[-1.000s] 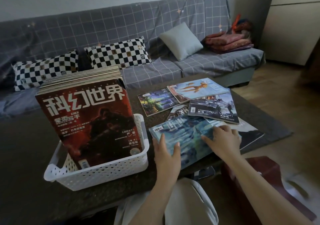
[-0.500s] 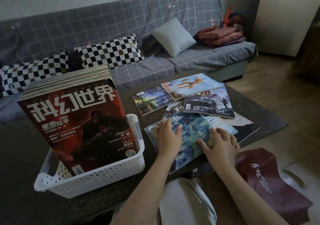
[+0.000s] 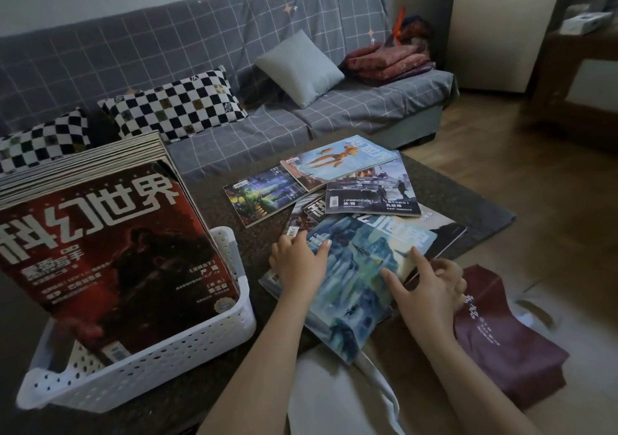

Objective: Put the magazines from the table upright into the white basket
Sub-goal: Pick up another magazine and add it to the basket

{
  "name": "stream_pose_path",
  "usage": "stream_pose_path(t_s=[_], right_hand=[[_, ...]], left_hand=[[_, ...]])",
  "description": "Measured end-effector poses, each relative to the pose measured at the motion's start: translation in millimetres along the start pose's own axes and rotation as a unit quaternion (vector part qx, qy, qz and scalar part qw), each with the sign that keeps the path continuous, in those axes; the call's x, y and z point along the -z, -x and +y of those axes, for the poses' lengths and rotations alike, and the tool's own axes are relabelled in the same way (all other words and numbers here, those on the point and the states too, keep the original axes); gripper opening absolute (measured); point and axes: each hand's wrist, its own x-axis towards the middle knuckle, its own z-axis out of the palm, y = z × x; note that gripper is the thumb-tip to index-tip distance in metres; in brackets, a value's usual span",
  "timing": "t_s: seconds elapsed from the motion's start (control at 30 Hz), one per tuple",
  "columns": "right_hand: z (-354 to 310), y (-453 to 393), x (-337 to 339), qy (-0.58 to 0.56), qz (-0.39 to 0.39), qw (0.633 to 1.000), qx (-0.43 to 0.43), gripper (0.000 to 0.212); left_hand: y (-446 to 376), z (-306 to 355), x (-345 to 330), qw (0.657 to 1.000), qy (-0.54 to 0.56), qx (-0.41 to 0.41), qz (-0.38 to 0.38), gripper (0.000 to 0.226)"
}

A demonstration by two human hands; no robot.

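Observation:
A white perforated basket (image 3: 160, 366) stands at the table's near left, with several magazines upright in it; the front one has a red cover (image 3: 110, 257). A blue-covered magazine (image 3: 361, 274) lies at the table's near edge, its near end over the edge. My left hand (image 3: 299, 259) grips its left edge. My right hand (image 3: 428, 287) holds its right edge, fingers spread over the cover. More magazines lie flat behind it: an orange-figure cover (image 3: 337, 160), a dark-city cover (image 3: 374, 193) and a purple-green cover (image 3: 264, 193).
The dark table (image 3: 220, 207) runs from the basket to the far right corner. A grey checked sofa (image 3: 334, 116) with cushions stands behind it. A dark red bag (image 3: 495, 341) lies on the floor at my right.
The blue magazine has slid toward me and now overhangs the near edge. My left hand moved from flat on the cover to its left edge; my right hand moved to its right edge.

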Motion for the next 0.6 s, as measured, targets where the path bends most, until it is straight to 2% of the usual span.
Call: stream_pose_path(t_s=[0.13,0.27,0.4,0.5,0.6], right_hand=[[8,1,17,-0.125,-0.06,0.99,-0.033,0.066],[14,10,34,-0.188,-0.026,0.979,-0.077,0.067],[23,23,52,-0.226,-0.01,0.97,-0.085,0.042],[24,31,67,-0.257,-0.038,0.962,-0.086,0.032],[16,37,82,-0.281,-0.038,0.956,-0.075,0.035]], left_hand=[[22,1,6,0.995,0.095,0.019,-0.029,0.052],[44,0,13,0.978,0.183,0.046,-0.087,0.037],[63,-6,21,0.953,0.259,0.07,-0.139,0.032],[78,-9,28,0.952,0.278,0.031,-0.123,0.03],[90,-6,45,0.945,0.312,-0.005,-0.098,0.027]])
